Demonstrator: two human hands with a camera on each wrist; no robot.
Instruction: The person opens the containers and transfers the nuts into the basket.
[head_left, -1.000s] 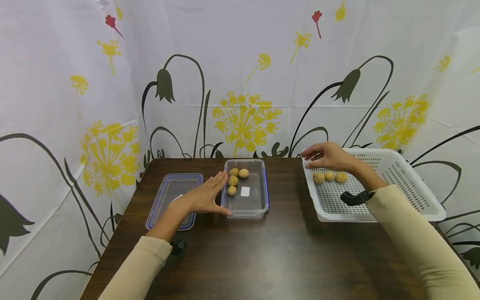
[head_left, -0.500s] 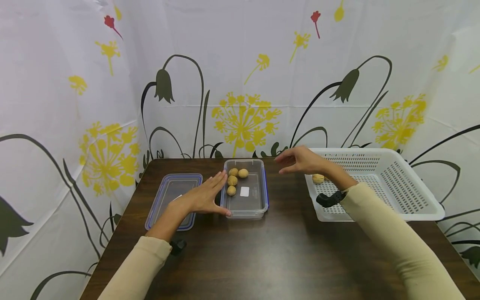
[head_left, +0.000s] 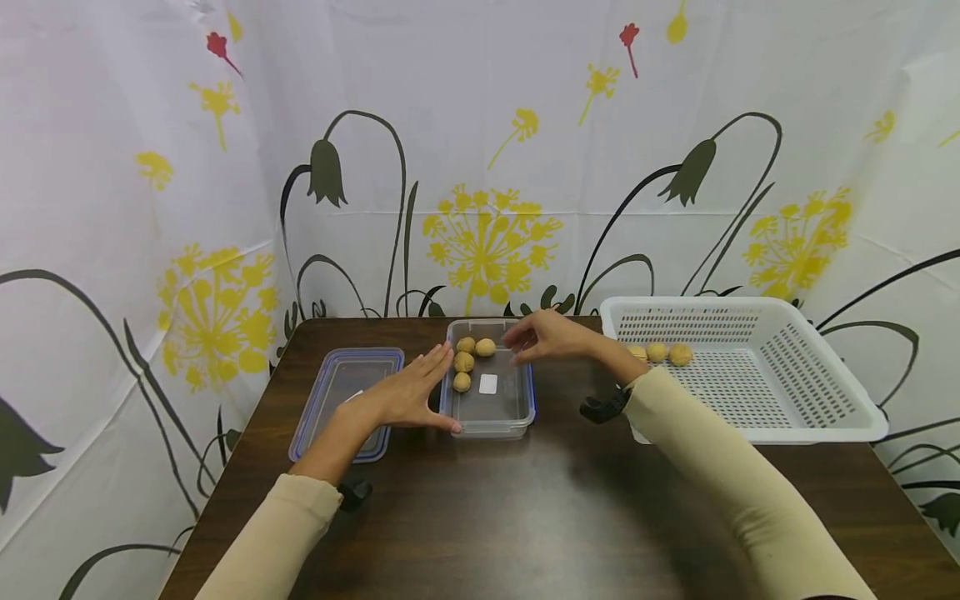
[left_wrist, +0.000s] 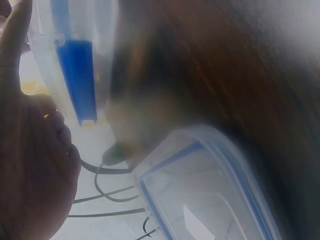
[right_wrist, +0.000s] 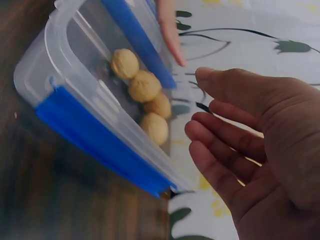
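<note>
My left hand (head_left: 408, 392) has its fingers extended along the left side of a clear plastic food container (head_left: 491, 412) with blue side latches, thumb at its near corner. Several walnuts (head_left: 464, 362) lie in the container's left and back part. My right hand (head_left: 551, 335) is over the container's back right edge. In the right wrist view its fingers (right_wrist: 215, 165) are loosely bent, thumb apart, with nothing between them. Three more walnuts (head_left: 657, 352) sit in the left end of a white perforated basket (head_left: 825, 433).
A clear lid (head_left: 348, 364) with a blue seal lies left of the container, partly behind my left forearm. The dark wooden table (head_left: 480, 525) extends toward me. A white flower-patterned cloth (head_left: 480, 125) hangs just behind the table's far edge.
My right hand has moved left from over the basket to the container's right side, uncovering the basket's walnuts. My left hand stays at the container; the walnuts in it have not moved.
</note>
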